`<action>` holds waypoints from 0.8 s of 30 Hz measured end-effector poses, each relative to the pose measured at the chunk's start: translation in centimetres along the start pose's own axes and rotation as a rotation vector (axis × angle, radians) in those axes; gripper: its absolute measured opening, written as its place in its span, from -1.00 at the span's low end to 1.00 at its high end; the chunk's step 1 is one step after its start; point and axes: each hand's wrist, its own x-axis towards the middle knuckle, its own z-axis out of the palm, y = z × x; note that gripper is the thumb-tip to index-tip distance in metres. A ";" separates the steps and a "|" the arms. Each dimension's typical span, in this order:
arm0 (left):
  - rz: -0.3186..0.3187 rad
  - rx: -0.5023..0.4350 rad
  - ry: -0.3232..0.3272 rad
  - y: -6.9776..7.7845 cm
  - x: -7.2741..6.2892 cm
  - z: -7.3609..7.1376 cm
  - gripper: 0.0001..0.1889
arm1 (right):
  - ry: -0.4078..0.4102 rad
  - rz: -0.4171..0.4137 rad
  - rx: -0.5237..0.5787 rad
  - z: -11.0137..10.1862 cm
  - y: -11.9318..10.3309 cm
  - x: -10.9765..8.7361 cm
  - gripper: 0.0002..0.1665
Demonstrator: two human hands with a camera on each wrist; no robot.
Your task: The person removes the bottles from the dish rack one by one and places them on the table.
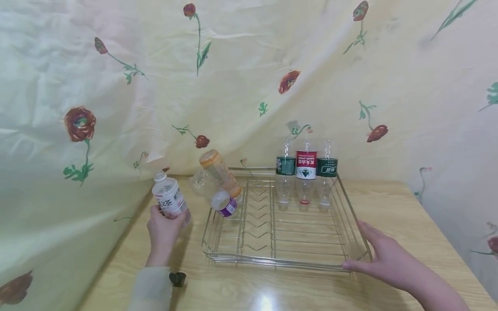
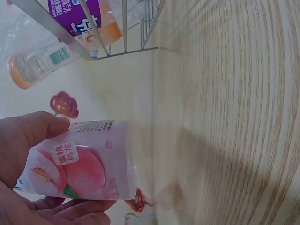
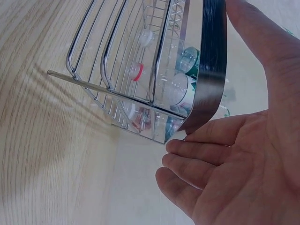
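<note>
Head view: over on the left you've got the white bottle [image 1: 170,199] in your left hand [image 1: 165,233], mouth up and leaning a bit, off to the left of the wire rack [image 1: 268,261]. Left wrist view shows your thumb on one side and fingers wrapped round the other, so that's a proper grip; can't tell if its base touches the table [image 1: 218,289].

Next along, there's a messy bunch at the rack's far left corner: an orange bottle [image 1: 221,172] tipped over, a clear bottle [image 1: 204,182] beside it and a purple-label bottle [image 1: 227,207] in front. Can't tell how much of the clear one sits inside.

Far right of the rack is your tidy trio, all necks down in a row: green label [image 1: 285,166], red label [image 1: 306,164], another green label [image 1: 327,167]. Your right hand [image 1: 383,255] is at the near right corner, thumb on the near rim, fingers loosely extended by the right side, not curled round anything.

My read: you're mid-load, bottle picked up but not yet in, rack steadied. Next move probably calls for lifting it over the left rim, flipping it neck down, and not knocking that pile.
</note>
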 end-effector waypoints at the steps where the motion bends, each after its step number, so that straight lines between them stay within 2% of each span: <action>1: 0.001 0.000 0.004 -0.1 0.0 0.0 -0.30 | 0.002 -0.003 -0.001 0.0 0.0 0.0 0.46; 15: 0.004 0.031 -0.048 -0.7 0.3 0.2 -0.20 | -0.038 0.044 -0.038 -0.2 -0.4 0.2 0.47; 24: -0.016 0.063 -0.098 -1.2 0.6 0.3 -0.15 | -0.026 0.030 -0.040 -0.1 -0.3 0.0 0.45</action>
